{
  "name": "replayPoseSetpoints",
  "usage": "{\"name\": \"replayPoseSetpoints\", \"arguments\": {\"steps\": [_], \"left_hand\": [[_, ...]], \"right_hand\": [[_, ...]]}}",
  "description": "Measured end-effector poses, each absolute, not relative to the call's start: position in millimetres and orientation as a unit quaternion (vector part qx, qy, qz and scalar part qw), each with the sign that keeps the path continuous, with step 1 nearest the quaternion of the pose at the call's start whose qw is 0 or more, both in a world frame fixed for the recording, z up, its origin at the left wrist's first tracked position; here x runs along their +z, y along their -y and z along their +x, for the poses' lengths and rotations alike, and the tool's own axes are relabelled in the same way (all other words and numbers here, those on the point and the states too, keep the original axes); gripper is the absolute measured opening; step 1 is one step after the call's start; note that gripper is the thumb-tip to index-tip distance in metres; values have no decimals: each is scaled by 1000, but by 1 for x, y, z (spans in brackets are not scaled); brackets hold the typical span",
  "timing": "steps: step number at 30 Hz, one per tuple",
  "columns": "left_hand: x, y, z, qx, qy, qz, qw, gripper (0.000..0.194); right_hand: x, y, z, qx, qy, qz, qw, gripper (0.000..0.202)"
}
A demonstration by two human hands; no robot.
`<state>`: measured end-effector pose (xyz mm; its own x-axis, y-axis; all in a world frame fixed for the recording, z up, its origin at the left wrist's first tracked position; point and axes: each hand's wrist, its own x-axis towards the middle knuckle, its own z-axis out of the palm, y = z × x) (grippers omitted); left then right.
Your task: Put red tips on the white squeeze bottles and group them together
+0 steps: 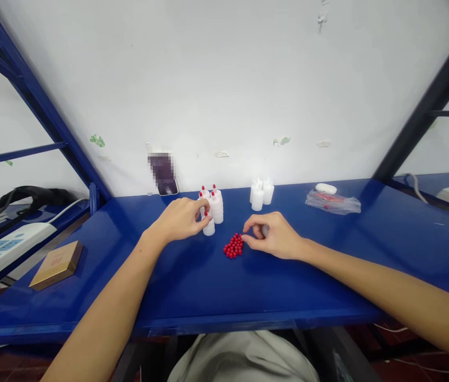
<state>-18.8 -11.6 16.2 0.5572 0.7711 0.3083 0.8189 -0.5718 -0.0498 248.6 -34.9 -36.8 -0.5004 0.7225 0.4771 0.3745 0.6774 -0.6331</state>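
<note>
My left hand has its thumb and index finger about the red tip of a small white bottle, which stands upright at the front of a group. Behind it are several more white bottles with red caps, partly hidden by my fingers. A loose pile of small red caps lies between my hands. At the pile's right edge, my right hand is curled, thumb and index fingertip close together. Something whitish shows inside its bent fingers; I cannot make out what it is.
Several white bottles without red caps stand near the wall. To their right lie a clear plastic bag with red bits and a white oval object. A phone leans on the wall; a gold box sits left on the blue table.
</note>
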Motion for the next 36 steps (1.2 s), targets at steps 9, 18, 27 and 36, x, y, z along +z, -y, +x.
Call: {"name": "replayPoseSetpoints", "arguments": {"steps": [9,18,27,36], "left_hand": [[12,27,1,-218,368,-898,105,20],[-8,33,28,-114,302,-941,101,32],[-12,32,32,-52,288,-954,66,41],[-18,31,32,-78,277,-957,35,38]], "right_hand": [[4,-23,260,276,683,-305,603,22],[3,-77,248,299,670,-330,594,25],[-4,-81,249,261,700,-380,545,25],[-14,-75,252,281,701,-402,519,25]]}}
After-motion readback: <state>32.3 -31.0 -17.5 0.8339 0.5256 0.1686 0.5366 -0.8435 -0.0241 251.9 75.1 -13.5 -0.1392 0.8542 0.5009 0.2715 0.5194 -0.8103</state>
